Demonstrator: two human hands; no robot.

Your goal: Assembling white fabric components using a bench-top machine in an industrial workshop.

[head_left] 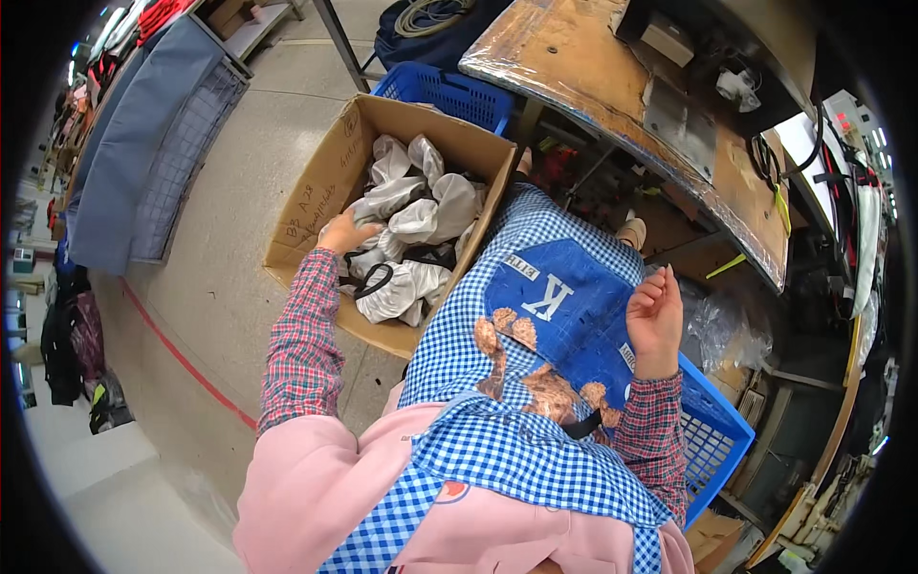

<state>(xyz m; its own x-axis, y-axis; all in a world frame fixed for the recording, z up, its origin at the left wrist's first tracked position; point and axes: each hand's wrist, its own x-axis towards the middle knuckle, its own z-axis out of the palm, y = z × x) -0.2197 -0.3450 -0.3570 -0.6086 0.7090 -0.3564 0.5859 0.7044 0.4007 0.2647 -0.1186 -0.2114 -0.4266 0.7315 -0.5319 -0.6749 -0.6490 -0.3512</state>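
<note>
Pink long-sleeved top (316,469) nearest the lens, with a blue-and-white gingham apron (545,459) over it; beyond, to the left of the lap, silvery-grey fabric bundles (416,225) lie heaped inside an open cardboard carton (311,206); judged light, soft and limp, probably a little slick from the sheen, hardly fragile; best hold looks like a gathered fold near the top, or the black strap loop (373,279) (if it is sewn on; cannot tell). Left hand (346,232) at the carton's left side, thumb spread away from the fingers, over the heap's edge; whether it grips any cloth, cannot tell; right hand (655,311) raised palm-up, fingers loosely curled, nothing in it. Farther out: blue plastic crate (449,91) just behind the carton; film-wrapped wooden workbench (593,67) at upper right.
</note>
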